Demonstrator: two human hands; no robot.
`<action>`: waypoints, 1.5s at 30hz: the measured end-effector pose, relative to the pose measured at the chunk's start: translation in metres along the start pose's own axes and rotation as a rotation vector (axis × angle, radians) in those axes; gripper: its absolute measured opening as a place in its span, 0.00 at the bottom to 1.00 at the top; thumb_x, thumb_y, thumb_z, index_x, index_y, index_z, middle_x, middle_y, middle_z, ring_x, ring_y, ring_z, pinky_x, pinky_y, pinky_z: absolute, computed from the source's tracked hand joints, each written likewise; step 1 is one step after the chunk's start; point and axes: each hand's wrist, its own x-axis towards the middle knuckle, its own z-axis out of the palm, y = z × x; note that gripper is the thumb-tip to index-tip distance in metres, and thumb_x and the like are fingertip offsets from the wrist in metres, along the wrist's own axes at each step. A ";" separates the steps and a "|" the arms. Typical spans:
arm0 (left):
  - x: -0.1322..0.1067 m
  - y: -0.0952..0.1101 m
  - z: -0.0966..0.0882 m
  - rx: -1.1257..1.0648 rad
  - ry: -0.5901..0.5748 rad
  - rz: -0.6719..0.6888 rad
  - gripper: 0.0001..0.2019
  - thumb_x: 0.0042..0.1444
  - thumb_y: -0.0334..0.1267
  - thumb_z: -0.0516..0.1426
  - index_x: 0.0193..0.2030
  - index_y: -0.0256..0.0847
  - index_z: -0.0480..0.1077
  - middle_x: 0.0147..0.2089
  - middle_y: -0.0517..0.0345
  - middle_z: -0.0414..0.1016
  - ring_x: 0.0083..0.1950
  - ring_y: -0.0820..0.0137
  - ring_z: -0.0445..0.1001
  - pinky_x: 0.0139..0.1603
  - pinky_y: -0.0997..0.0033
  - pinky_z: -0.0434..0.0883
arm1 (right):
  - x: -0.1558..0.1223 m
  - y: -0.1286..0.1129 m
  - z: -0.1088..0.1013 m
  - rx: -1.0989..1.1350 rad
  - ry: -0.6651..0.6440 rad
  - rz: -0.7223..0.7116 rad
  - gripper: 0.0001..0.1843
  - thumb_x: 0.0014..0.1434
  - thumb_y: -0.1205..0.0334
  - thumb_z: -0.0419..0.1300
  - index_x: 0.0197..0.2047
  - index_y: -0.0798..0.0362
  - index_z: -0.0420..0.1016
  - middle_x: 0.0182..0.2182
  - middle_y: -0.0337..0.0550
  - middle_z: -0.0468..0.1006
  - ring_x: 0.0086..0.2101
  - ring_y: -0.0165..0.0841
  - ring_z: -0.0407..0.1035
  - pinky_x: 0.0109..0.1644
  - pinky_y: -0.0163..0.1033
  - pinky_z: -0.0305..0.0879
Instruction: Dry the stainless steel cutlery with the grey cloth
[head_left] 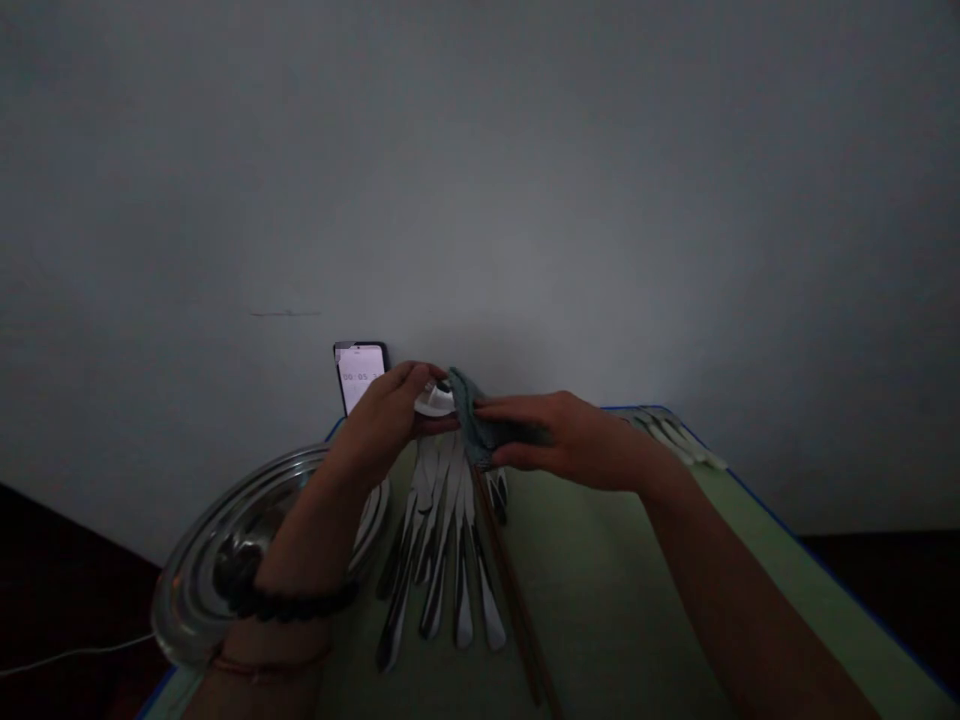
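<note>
My left hand [397, 405] has its fingers closed around a small white glossy object [436, 400], perhaps a spoon or small dish; its exact kind is hard to tell in the dim light. In my right hand [551, 435] is a folded grey-green cloth [474, 425], pressed against the right side of the white object and covering part of it. Beneath both hands lie several metal table knives [446, 540], fanned out with handles toward me. A pair of brown chopsticks [514, 590] rests just right of them.
At left stands a shiny metal basin [184, 590], partly behind my left forearm. A phone [360, 375] showing a timer leans on the wall. White-handled cutlery [682, 440] lies at the back right of the green tabletop [615, 590], whose edge is blue.
</note>
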 end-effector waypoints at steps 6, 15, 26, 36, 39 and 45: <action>0.000 -0.001 0.006 -0.086 -0.002 0.006 0.08 0.51 0.39 0.57 0.29 0.37 0.65 0.32 0.54 0.71 0.34 0.70 0.72 0.33 0.72 0.75 | 0.000 0.009 0.000 -0.126 0.048 -0.043 0.30 0.52 0.69 0.57 0.59 0.51 0.60 0.55 0.43 0.66 0.53 0.34 0.61 0.58 0.41 0.55; -0.001 -0.003 0.009 -0.022 -0.024 -0.019 0.16 0.40 0.33 0.64 0.32 0.39 0.59 0.31 0.59 0.73 0.32 0.73 0.74 0.33 0.75 0.73 | 0.002 0.011 -0.006 0.006 0.189 0.063 0.16 0.57 0.65 0.51 0.48 0.47 0.73 0.38 0.36 0.79 0.36 0.29 0.73 0.40 0.34 0.66; 0.000 -0.004 0.012 0.017 -0.010 0.009 0.15 0.41 0.34 0.63 0.30 0.39 0.59 0.29 0.61 0.70 0.30 0.74 0.72 0.31 0.76 0.73 | 0.002 0.005 -0.002 0.148 0.240 0.032 0.17 0.60 0.58 0.50 0.50 0.49 0.70 0.46 0.39 0.75 0.46 0.31 0.70 0.50 0.37 0.65; 0.003 -0.008 0.014 -0.268 0.010 -0.035 0.09 0.47 0.33 0.60 0.31 0.37 0.61 0.29 0.61 0.70 0.30 0.77 0.72 0.33 0.78 0.73 | 0.011 0.009 0.015 -0.276 0.297 -0.005 0.26 0.55 0.71 0.52 0.59 0.54 0.59 0.52 0.45 0.70 0.49 0.35 0.66 0.53 0.41 0.62; 0.004 -0.012 0.018 -0.196 0.026 -0.007 0.08 0.51 0.36 0.57 0.30 0.38 0.59 0.28 0.60 0.71 0.30 0.75 0.72 0.35 0.69 0.76 | 0.007 0.019 0.005 -0.256 0.467 0.074 0.20 0.55 0.70 0.52 0.51 0.54 0.69 0.42 0.43 0.78 0.39 0.33 0.73 0.45 0.37 0.67; 0.004 -0.013 0.022 0.023 0.077 0.052 0.10 0.51 0.36 0.57 0.29 0.39 0.57 0.27 0.59 0.71 0.29 0.72 0.73 0.30 0.69 0.76 | -0.005 0.020 -0.011 -0.329 0.858 0.123 0.17 0.54 0.68 0.53 0.47 0.52 0.72 0.41 0.42 0.78 0.37 0.33 0.73 0.43 0.38 0.67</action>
